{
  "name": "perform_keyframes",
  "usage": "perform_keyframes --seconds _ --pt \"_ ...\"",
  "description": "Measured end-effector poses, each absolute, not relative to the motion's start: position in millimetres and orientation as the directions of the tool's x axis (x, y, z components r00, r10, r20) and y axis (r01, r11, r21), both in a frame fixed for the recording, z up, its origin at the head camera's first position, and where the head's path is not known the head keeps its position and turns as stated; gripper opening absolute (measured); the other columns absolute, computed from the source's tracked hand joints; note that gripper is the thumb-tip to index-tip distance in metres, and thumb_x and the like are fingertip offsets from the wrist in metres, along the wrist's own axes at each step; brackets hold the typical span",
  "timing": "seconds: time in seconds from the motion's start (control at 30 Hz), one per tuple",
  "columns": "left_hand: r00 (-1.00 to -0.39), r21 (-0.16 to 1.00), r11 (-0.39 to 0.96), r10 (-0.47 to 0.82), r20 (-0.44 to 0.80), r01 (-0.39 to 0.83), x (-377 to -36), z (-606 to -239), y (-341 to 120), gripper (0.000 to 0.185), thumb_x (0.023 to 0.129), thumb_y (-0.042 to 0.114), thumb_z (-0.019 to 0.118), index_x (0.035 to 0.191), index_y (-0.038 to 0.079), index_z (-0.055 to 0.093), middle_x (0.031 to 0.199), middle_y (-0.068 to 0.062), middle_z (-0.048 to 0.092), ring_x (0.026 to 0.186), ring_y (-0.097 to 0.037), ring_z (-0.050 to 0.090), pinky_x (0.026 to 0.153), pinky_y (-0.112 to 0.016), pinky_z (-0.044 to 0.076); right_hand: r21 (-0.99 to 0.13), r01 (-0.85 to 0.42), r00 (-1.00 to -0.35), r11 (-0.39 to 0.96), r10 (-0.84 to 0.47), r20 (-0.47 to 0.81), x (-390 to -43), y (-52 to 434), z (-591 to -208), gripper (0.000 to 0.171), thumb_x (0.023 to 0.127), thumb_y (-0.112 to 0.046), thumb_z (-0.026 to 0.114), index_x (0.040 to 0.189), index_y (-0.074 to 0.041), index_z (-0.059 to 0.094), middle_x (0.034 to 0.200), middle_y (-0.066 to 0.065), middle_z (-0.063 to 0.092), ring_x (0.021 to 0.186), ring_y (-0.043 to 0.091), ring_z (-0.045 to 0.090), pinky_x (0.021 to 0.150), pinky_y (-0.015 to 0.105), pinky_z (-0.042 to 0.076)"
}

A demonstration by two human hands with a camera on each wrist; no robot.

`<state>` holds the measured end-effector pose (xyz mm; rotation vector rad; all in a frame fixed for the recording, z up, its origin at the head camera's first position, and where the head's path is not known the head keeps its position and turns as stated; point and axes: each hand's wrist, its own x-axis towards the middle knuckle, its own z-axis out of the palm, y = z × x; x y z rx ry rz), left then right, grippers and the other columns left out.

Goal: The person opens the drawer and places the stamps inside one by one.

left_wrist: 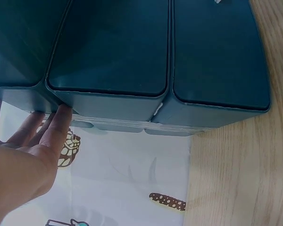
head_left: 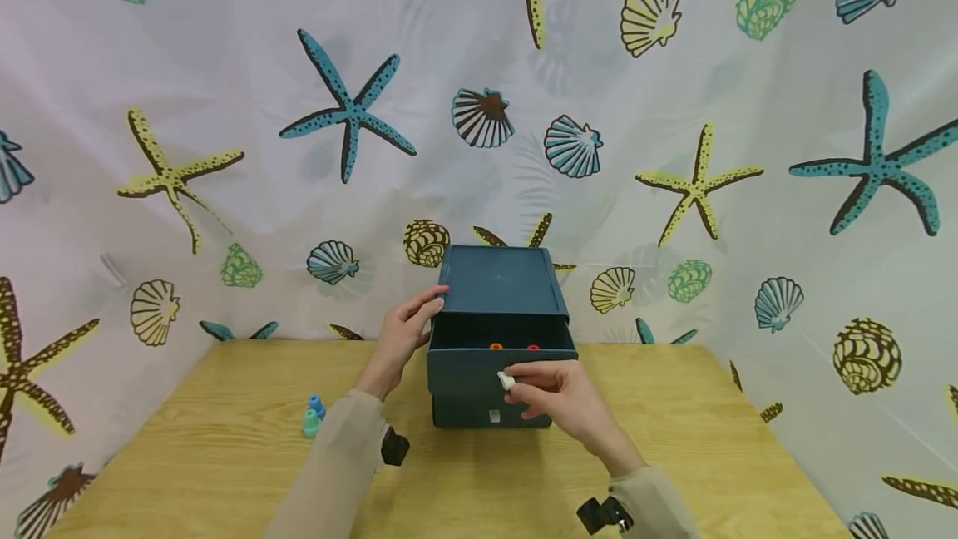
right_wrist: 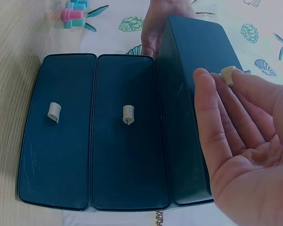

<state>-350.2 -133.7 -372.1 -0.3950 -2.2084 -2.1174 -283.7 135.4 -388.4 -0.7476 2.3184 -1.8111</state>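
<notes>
A drawer unit [head_left: 494, 331] stands on the counter [head_left: 674, 456] near the middle of its back edge, just before the curtain [head_left: 224, 106] that hangs behind and to both sides. Its top drawer [head_left: 500, 364] juts forward over the two lower ones. The left hand [head_left: 404, 331] rests against the unit's left side; the right hand [head_left: 557, 393] is at the top drawer's front, fingers on its tab [head_left: 506, 380]. Small bottles [head_left: 313, 415] stand left of the unit, well apart from it, toward the counter's left edge.
</notes>
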Motion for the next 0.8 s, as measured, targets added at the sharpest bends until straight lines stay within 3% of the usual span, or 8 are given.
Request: perform_keyframes --seconds 0.2,0.47,0.8 --pt "-0.961 0.967 0.025 0.115 0.25 0.255 -370.6 -392.0 -136.3 0.053 0.092 0.056 0.059 0.138 0.03 0.056 0.154 0.007 0.04 0.146 -0.021 0.031 0.114 -0.057 0.032 -0.936 -0.314 -0.875 0.157 -0.431 0.221 -290.6 135.1 -389.1 0.034 0.094 -0.017 0.067 0.125 -0.004 0.067 0.111 0.022 0.071 0.097 0.027 0.072 0.075 0.038 0.061" --pt "-0.961 0.967 0.038 0.133 0.244 0.251 -372.1 -391.3 -131.1 0.049 0.094 0.055 0.058 0.137 0.032 0.057 0.154 0.008 0.04 0.145 -0.021 0.032 0.114 -0.056 0.033 -0.948 -0.298 -0.883 0.115 -0.409 0.228 -297.6 136.8 -391.9 0.036 0.094 -0.017 0.067 0.127 -0.003 0.066 0.119 0.021 0.068 0.099 0.024 0.072 0.081 0.039 0.06" --pt "-0.963 0.968 0.034 0.114 0.244 0.249 -369.1 -392.9 -135.2 0.047 0.096 0.051 0.057 0.138 0.03 0.056 0.154 0.006 0.04 0.145 -0.021 0.032 0.113 -0.055 0.035 -0.945 -0.303 -0.884 0.124 -0.407 0.23 -310.2 132.5 -395.5 0.035 0.094 -0.018 0.067 0.127 -0.006 0.066 0.119 0.018 0.069 0.107 0.039 0.066 0.083 0.034 0.059"
